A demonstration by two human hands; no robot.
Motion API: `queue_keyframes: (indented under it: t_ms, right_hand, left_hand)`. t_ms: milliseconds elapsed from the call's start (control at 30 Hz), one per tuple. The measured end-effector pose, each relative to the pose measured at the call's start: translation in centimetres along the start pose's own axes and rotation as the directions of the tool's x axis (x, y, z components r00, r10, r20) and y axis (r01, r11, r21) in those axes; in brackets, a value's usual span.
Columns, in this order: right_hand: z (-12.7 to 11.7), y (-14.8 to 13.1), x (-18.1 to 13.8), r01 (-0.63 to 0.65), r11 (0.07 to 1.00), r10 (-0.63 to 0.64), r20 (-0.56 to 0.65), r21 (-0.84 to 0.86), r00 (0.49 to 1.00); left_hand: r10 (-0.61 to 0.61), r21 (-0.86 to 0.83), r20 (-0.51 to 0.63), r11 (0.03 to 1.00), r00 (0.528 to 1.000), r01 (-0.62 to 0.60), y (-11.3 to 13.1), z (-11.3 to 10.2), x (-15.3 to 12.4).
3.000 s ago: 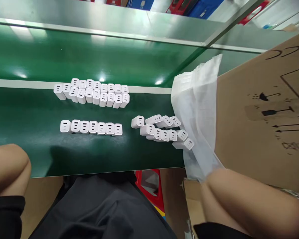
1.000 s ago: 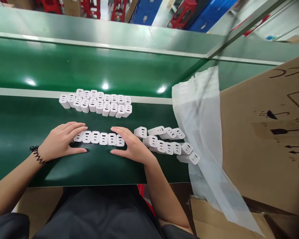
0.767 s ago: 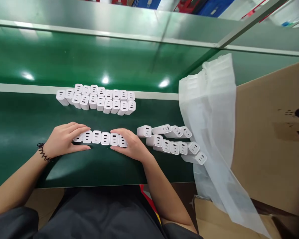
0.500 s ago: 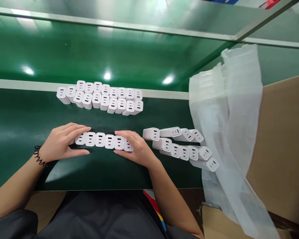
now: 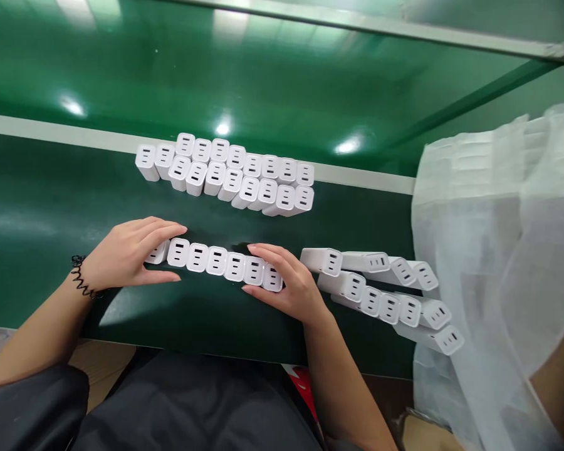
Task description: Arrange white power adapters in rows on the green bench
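A row of several white USB chargers [image 5: 216, 260] stands on the green table between my two hands, their port ends facing up. My left hand [image 5: 134, 254] is around the row's left end, fingers behind and thumb in front, with the end charger partly hidden in it. At the other end, my right hand [image 5: 291, 282] holds the last chargers between fingers and thumb. A double row of white chargers [image 5: 232, 180] stands farther back. To the right of my right hand, more chargers [image 5: 389, 308] lean or lie in two uneven rows.
The green tabletop [image 5: 207, 319] has a pale strip [image 5: 51, 131] along its back, below a shiny green panel [image 5: 263, 81]. White translucent wrapping [image 5: 470, 188] hangs over the right side. A cardboard piece [image 5: 425, 433] shows at lower right.
The camera view has shifted and tilted, so the table things appear farther right. More of the charger row shows between my hands. Both hands keep their places at its ends.
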State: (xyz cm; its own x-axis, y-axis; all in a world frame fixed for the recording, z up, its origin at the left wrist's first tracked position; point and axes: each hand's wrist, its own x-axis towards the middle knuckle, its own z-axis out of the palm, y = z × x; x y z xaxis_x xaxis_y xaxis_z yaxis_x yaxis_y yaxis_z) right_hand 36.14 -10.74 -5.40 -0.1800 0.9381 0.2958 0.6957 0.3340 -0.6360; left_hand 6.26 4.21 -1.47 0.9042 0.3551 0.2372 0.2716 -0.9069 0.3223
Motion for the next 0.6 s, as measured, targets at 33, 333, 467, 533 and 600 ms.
queue_keyframes:
  t_ms: [33, 333, 467, 533, 600]
  right_hand:
    - [0.0, 0.01, -0.01, -0.004, 1.0, 0.004, 0.002, -0.001, 1.0]
    - [0.08, 0.1, 0.0, -0.018, 1.0, 0.019, 0.036, -0.02, 0.999]
    - [0.05, 0.06, -0.01, -0.013, 1.0, 0.014, 0.042, -0.028, 0.999]
    - [0.03, 0.05, -0.03, -0.011, 1.0, 0.012, 0.043, -0.03, 0.999]
    - [0.1, 0.14, -0.03, -0.007, 1.0, 0.008, 0.047, -0.025, 0.999]
  left_hand:
    - [-0.006, -0.001, 0.003, 1.0, 1.0, 0.006, 0.03, -0.07, -0.01]
    - [-0.091, -0.007, 0.066, 0.996, 0.994, 0.091, 0.18, -0.66, -0.15]
    - [-0.133, -0.005, 0.123, 0.991, 0.983, 0.135, 0.09, -0.69, -0.29]
    - [-0.143, -0.004, 0.134, 0.989, 0.981, 0.145, 0.05, -0.71, -0.34]
    - [-0.147, -0.004, 0.127, 0.989, 0.981, 0.149, 0.02, -0.74, -0.37]
